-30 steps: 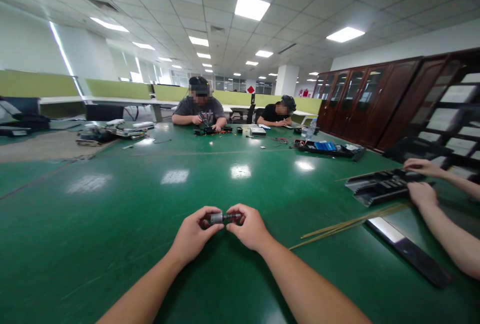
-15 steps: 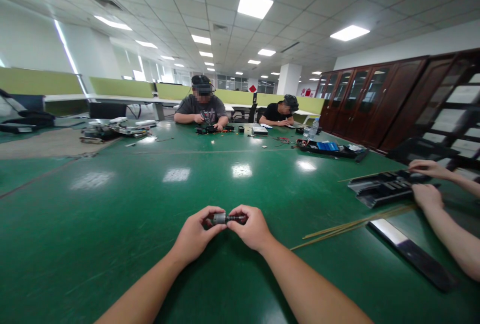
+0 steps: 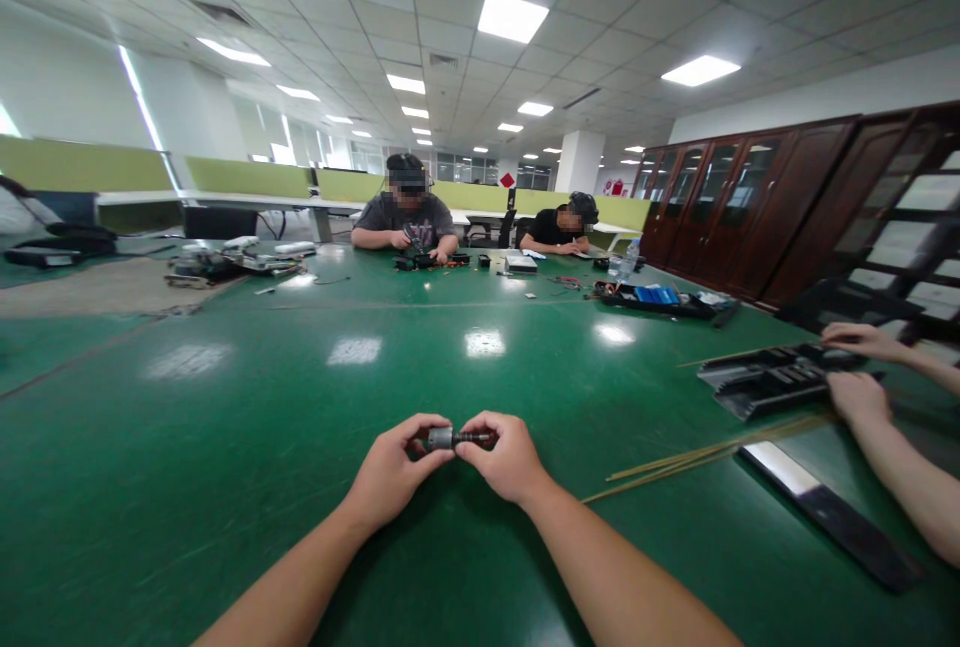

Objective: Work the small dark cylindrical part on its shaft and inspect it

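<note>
A small metal part (image 3: 441,438), a grey cylinder with a thinner ridged shaft running to the right, is held between my two hands just above the green table (image 3: 247,457). My left hand (image 3: 390,467) pinches the thick cylinder between thumb and fingers. The thin shaft lies in the pinch of my right hand (image 3: 501,457), whose fingers partly cover its end. It looks like a small motor with a shaft, but I cannot tell for sure. Both forearms reach in from the bottom edge, and the hands nearly touch.
At right, another person's hands (image 3: 862,397) work on a black tray-like housing (image 3: 772,382). Thin yellowish rods (image 3: 675,462) and a flat dark bar (image 3: 832,517) lie nearer me. Two people sit across the table near a black tray (image 3: 660,299) and a bottle (image 3: 630,257). Dismantled parts (image 3: 232,259) lie far left.
</note>
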Tool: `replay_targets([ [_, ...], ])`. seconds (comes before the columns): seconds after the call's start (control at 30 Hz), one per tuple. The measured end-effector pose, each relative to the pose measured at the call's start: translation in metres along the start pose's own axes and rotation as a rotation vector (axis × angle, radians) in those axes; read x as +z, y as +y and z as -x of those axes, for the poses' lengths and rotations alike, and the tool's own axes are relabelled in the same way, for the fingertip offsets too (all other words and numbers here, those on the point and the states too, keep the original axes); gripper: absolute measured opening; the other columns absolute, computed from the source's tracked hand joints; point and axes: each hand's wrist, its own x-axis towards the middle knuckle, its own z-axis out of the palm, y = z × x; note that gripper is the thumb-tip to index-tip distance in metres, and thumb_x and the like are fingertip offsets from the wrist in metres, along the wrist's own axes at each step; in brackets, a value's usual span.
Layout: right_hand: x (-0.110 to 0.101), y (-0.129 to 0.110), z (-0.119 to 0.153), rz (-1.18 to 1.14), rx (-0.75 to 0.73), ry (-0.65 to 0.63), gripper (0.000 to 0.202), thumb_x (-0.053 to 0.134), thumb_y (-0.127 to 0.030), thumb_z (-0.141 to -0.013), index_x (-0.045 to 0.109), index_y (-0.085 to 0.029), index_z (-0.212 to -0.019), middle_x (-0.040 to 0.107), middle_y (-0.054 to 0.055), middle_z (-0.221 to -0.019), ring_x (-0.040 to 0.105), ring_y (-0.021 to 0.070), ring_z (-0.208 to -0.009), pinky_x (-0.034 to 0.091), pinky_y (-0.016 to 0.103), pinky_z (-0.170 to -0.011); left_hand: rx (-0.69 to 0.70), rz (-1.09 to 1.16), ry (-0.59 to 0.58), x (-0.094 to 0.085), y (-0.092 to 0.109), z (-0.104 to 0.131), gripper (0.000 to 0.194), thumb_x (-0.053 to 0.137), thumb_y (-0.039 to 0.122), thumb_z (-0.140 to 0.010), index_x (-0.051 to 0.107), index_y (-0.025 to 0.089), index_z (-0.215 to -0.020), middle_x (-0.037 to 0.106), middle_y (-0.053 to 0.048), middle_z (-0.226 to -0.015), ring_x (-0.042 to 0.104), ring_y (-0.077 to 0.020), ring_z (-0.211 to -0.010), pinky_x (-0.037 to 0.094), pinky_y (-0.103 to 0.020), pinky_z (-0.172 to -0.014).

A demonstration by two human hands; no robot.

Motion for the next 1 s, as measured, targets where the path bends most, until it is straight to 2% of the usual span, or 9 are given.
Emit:
replay_targets([
  [0.67, -0.005, -0.004, 0.0, 0.007, 0.027, 0.017, 0.008, 0.07, -0.026, -0.074, 0.071, -0.02, -0.079, 0.066, 0.001, -0.069, 0.057, 0.0163, -0.064, 0.042, 0.026, -0.06, -0.015, 0.009, 0.016, 0.003, 0.004, 0.0, 0.031, 0.07, 0.033, -0.08, 0.066, 0.024, -0.11, 0.069, -0.003, -0.103, 0.062, -0.0201, -0.082, 0.048, -0.03, -0.076],
  [1.0, -0.01, -0.009, 0.007, 0.047, 0.069, 0.052, 0.003, 0.069, -0.021, -0.074, 0.069, -0.023, -0.077, 0.065, 0.0, -0.069, 0.058, 0.0183, -0.066, 0.041, 0.028, -0.062, -0.024, 0.058, -0.06, 0.004, 0.008, -0.003, 0.03, 0.072, 0.028, -0.079, 0.066, 0.029, -0.108, 0.069, -0.002, -0.104, 0.062, -0.0225, -0.088, 0.049, -0.033, -0.083],
])
